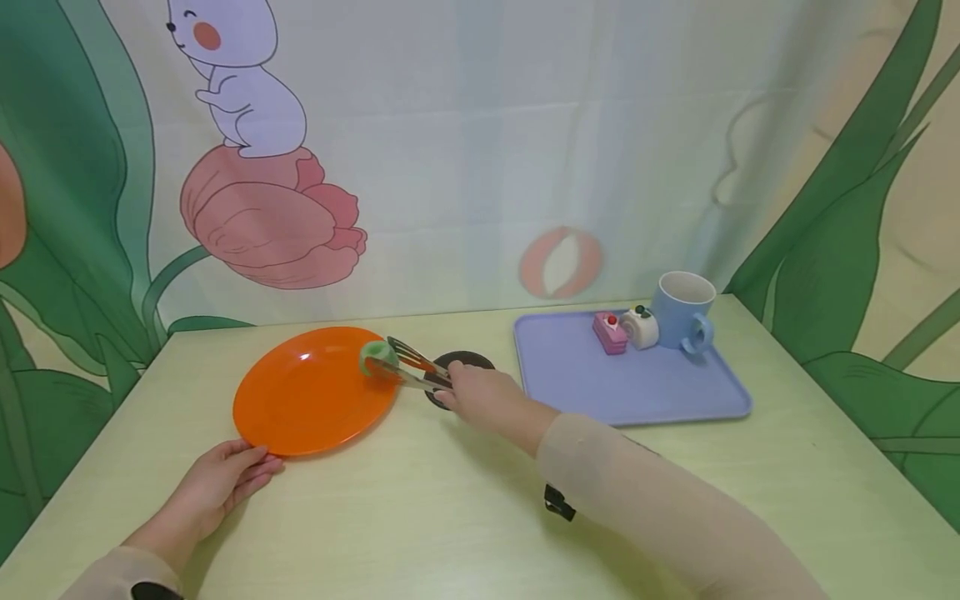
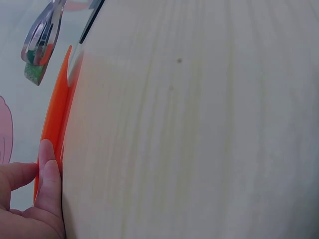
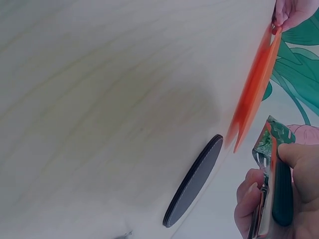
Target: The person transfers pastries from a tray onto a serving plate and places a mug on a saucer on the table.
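Observation:
My left hand (image 1: 225,483) pinches the near-left rim of a round orange plate (image 1: 307,392), thumb above and fingers below, as the left wrist view also shows. My right hand (image 1: 483,396) grips a pair of metal tongs with dark handles (image 1: 412,377). Between the tongs' ends is a small green roll-shaped piece (image 1: 375,353), like a toy cake roll. In the head view it appears over the plate's right edge; the left wrist view shows the green piece (image 2: 35,73) raised above the plate. Part of the tongs' handle is hidden in the right palm.
Under the right hand lies a round black coaster (image 3: 194,183), partly hidden in the head view. To the right, a lavender tray (image 1: 600,392) carries a pink cake slice (image 1: 611,335), a white cake roll (image 1: 642,328) and a blue mug (image 1: 675,312). A printed curtain (image 1: 450,167) hangs behind the table.

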`<action>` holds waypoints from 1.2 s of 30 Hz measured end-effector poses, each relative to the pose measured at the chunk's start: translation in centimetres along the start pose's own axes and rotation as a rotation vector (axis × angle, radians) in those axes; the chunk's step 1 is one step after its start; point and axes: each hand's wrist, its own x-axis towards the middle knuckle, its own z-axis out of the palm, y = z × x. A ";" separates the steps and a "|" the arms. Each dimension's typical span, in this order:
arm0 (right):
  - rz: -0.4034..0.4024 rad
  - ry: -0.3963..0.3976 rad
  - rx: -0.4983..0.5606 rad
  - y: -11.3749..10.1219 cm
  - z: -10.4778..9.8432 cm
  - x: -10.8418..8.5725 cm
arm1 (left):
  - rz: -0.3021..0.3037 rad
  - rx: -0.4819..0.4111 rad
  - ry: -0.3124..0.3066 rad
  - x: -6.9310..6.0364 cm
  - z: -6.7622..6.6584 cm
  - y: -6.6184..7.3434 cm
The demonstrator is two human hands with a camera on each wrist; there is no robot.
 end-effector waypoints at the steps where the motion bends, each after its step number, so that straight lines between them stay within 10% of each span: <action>1: 0.000 0.000 0.001 -0.1 0.0 0.1 | -0.002 0.001 0.002 0.0 0.0 0.0; 36: -0.055 -0.003 -0.001 -1.6 1.1 1.8 | 0.007 -0.005 -0.004 0.0 0.0 -0.1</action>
